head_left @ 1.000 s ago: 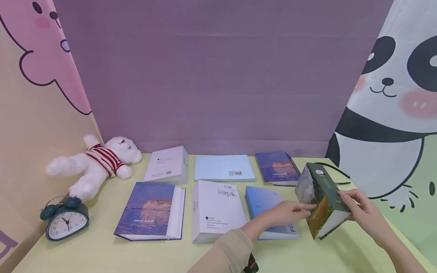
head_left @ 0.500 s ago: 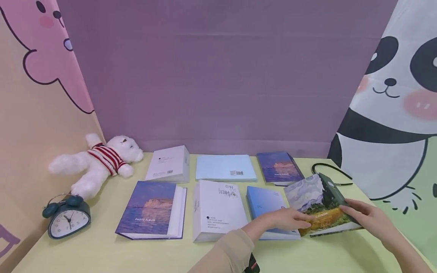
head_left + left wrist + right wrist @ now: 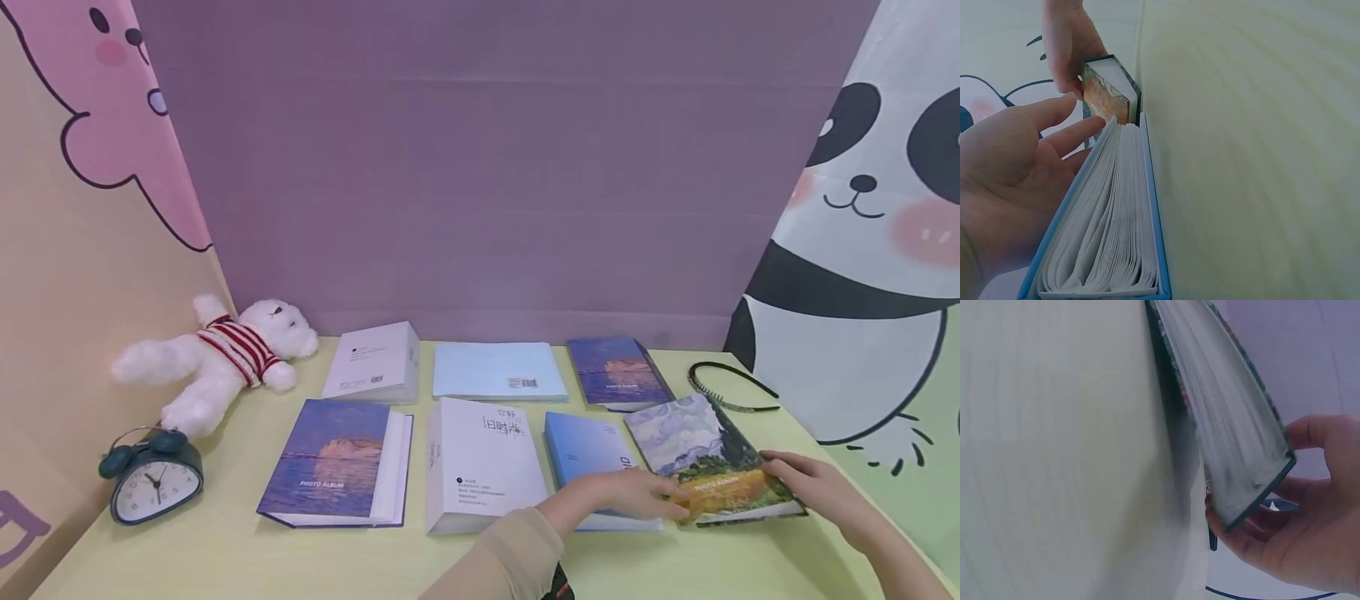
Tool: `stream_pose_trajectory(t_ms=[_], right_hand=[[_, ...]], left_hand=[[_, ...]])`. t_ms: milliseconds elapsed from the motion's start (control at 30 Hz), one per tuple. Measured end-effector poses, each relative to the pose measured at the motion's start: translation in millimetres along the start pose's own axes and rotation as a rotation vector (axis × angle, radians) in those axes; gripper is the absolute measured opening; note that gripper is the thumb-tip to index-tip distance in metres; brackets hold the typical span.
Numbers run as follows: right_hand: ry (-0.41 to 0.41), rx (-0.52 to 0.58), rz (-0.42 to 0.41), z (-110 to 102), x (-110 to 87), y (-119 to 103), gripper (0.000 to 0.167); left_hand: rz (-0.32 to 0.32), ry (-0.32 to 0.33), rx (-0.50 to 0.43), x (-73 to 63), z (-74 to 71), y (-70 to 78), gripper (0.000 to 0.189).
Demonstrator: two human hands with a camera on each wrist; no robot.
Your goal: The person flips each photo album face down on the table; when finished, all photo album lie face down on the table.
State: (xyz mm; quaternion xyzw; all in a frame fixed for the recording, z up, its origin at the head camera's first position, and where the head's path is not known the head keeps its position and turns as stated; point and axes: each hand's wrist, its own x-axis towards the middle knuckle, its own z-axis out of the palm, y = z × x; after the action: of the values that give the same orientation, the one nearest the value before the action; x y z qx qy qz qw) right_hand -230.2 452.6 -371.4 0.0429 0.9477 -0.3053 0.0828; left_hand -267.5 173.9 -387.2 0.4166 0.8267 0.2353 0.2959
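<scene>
My right hand (image 3: 821, 496) grips the right side of a thick photo album (image 3: 675, 437) with a landscape painting on its cover. Seen from the right wrist, the thumb and fingers wrap the spine edge of the album (image 3: 1222, 406), which is tilted with that side off the table. My left hand (image 3: 626, 493) reaches across a blue album (image 3: 581, 446), its fingers extended at the painted album's left edge. In the left wrist view these fingers look loosely straight; whether they touch the cover is hard to tell.
A black headband (image 3: 731, 367) lies behind the painted album. Leftward are a white book (image 3: 483, 467) and a purple-blue album (image 3: 330, 458). At the back lie a pale-blue book (image 3: 495, 367), a white book (image 3: 371, 358) and a sunset-cover album (image 3: 615, 371). A plush bear (image 3: 236, 350) and alarm clock (image 3: 157, 483) sit left.
The painted album has tipped from steeply raised, spine showing, to nearly flat with its front cover facing up. My right hand has lowered with it; the left has stayed at its left edge.
</scene>
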Motion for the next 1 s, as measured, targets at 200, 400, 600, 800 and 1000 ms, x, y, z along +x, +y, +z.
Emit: stream_pose_trajectory(t_ms=[200,400,600,800,1000], right_hand=[[0.04,-0.03,-0.083,10,-0.7,0,0.062],[0.062,-0.079,-0.135,21,-0.3,-5,0.07],[0.064,-0.109,-0.125,20,-3.1,-10,0.07],[0.056,-0.14,-0.097,17,-0.7,-13,0.072],[0.065,-0.137,-0.104,17,0.8,-13,0.073]], left_hand=[[0.016,0.012,0.033,-0.7,2.1,-0.7,0.042],[0.016,0.055,-0.045,0.1,3.5,-0.4,0.043],[0.022,0.052,0.001,-2.5,2.8,1.1,0.042],[0.024,0.036,-0.024,-4.3,0.0,0.4,0.041],[0.037,0.093,-0.143,-2.9,-1.3,-3.6,0.041]])
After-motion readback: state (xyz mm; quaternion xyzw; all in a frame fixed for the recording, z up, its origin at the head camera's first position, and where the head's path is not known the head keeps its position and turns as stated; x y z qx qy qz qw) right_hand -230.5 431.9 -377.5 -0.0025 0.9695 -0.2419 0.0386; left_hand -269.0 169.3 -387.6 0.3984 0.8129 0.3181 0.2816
